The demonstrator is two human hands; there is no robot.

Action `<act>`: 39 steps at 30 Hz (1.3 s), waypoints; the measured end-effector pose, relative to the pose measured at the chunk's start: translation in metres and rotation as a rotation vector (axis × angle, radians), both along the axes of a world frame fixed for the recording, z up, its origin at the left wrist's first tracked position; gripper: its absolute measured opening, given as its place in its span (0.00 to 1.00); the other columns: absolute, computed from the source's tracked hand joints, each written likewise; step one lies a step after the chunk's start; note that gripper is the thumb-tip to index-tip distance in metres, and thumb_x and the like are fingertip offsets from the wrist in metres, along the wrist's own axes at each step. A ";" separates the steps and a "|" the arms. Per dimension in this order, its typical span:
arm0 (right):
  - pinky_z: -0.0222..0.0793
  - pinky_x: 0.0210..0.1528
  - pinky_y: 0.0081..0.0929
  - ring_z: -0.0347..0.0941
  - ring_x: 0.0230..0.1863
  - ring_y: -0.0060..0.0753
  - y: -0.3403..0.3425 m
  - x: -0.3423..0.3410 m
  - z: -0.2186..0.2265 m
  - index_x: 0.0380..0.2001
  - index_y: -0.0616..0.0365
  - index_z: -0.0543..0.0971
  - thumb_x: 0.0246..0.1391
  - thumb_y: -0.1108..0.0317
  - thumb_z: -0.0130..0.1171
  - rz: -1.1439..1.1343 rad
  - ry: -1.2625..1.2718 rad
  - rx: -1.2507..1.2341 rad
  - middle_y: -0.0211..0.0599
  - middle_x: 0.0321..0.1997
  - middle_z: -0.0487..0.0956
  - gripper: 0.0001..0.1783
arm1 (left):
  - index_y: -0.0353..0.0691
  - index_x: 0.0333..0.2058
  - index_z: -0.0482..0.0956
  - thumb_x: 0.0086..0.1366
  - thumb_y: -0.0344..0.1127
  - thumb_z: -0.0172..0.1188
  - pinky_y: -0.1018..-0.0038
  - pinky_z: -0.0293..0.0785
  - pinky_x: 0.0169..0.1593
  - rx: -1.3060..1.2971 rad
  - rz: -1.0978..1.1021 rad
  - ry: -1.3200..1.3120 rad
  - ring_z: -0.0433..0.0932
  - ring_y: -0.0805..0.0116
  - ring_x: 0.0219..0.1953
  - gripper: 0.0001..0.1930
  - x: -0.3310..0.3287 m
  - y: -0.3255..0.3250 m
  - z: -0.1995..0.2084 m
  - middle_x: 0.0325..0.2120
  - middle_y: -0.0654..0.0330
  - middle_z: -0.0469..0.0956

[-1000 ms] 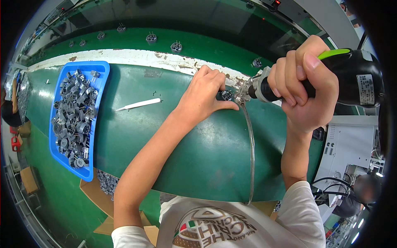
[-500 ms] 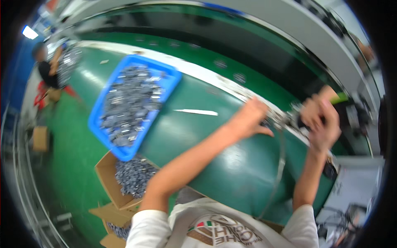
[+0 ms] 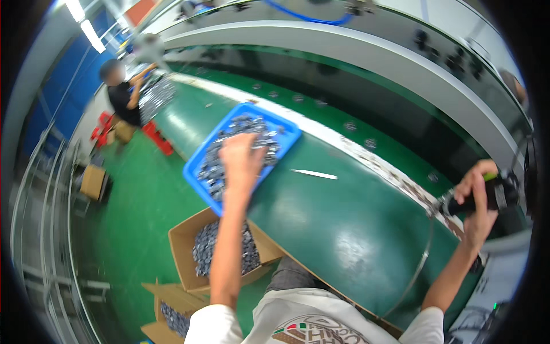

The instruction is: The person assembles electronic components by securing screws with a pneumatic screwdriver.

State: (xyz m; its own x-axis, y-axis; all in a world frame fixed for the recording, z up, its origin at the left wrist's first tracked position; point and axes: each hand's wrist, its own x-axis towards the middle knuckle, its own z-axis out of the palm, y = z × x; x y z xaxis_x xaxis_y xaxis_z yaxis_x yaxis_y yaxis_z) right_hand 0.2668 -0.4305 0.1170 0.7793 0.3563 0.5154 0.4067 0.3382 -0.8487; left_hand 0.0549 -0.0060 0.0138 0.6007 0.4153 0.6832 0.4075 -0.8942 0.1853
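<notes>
My left hand (image 3: 240, 156) is down over the blue plastic tray (image 3: 195, 180), at the pile of small grey parts (image 3: 213, 162) in it. Its thumb stands off to the side; the fingertips are hidden and smeared, so its grip does not show. At the far right, my right hand (image 3: 480, 200) is closed round a black cylindrical tool (image 3: 504, 194) with a yellow-green patch. The tool lies tilted, its metal end towards the bench's pale back strip. A white tweezers-like strip (image 3: 315, 174) lies on the green bench top (image 3: 344, 229) between my hands.
An open cardboard box (image 3: 186, 243) of small grey parts stands below the tray, with another carton (image 3: 152, 295) nearer me. A thin hose (image 3: 425, 255) crosses the bench's right side. A sunken green channel (image 3: 338, 114) runs behind the bench. Another person (image 3: 123, 100) works at far left.
My left hand has swung left from the bench's right side to the tray. My right hand now has the black tool in its grasp. The view has shifted too.
</notes>
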 end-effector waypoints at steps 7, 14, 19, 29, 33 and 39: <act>0.50 0.17 0.13 0.57 0.15 0.10 -0.011 -0.010 0.020 0.37 0.61 0.74 0.64 0.66 0.62 0.079 -0.044 0.029 0.26 0.22 0.69 0.10 | 0.42 0.49 0.83 0.59 0.29 0.69 0.56 0.69 0.58 0.008 -0.067 -0.087 0.74 0.50 0.54 0.18 0.061 -0.034 0.004 0.49 0.55 0.80; 0.56 0.20 0.16 0.62 0.16 0.14 0.000 -0.018 0.036 0.29 0.60 0.73 0.62 0.69 0.61 -0.101 0.007 -0.058 0.29 0.20 0.72 0.09 | 0.35 0.39 0.86 0.53 0.49 0.76 0.58 0.75 0.46 -0.265 -0.488 0.148 0.80 0.51 0.40 0.23 0.198 -0.141 -0.027 0.34 0.51 0.83; 0.55 0.18 0.17 0.59 0.14 0.14 0.010 -0.015 0.032 0.31 0.61 0.73 0.62 0.68 0.58 -0.134 0.020 0.010 0.32 0.20 0.71 0.09 | 0.36 0.39 0.87 0.54 0.50 0.76 0.55 0.74 0.46 -0.286 -0.301 0.367 0.81 0.50 0.42 0.23 0.232 -0.166 -0.047 0.36 0.52 0.85; 0.58 0.17 0.22 0.51 0.09 0.18 0.018 -0.006 0.020 0.32 0.58 0.66 0.63 0.63 0.44 0.043 -0.004 0.110 0.40 0.26 0.69 0.10 | 0.46 0.40 0.87 0.52 0.38 0.77 0.62 0.67 0.57 -0.479 -1.135 0.361 0.73 0.60 0.47 0.16 0.185 -0.197 -0.046 0.39 0.66 0.82; 0.58 0.17 0.23 0.51 0.09 0.18 0.027 -0.004 0.012 0.33 0.59 0.67 0.62 0.63 0.44 0.068 0.017 0.071 0.40 0.26 0.70 0.10 | 0.47 0.39 0.88 0.51 0.41 0.78 0.63 0.63 0.60 -0.556 -1.145 0.392 0.71 0.63 0.49 0.17 0.185 -0.196 -0.052 0.39 0.69 0.80; 0.59 0.17 0.23 0.50 0.09 0.18 0.038 -0.001 0.001 0.33 0.59 0.68 0.61 0.62 0.44 0.108 0.011 0.066 0.41 0.27 0.71 0.11 | 0.46 0.40 0.89 0.49 0.42 0.78 0.64 0.62 0.60 -0.566 -1.156 0.402 0.71 0.64 0.50 0.18 0.184 -0.194 -0.052 0.38 0.70 0.80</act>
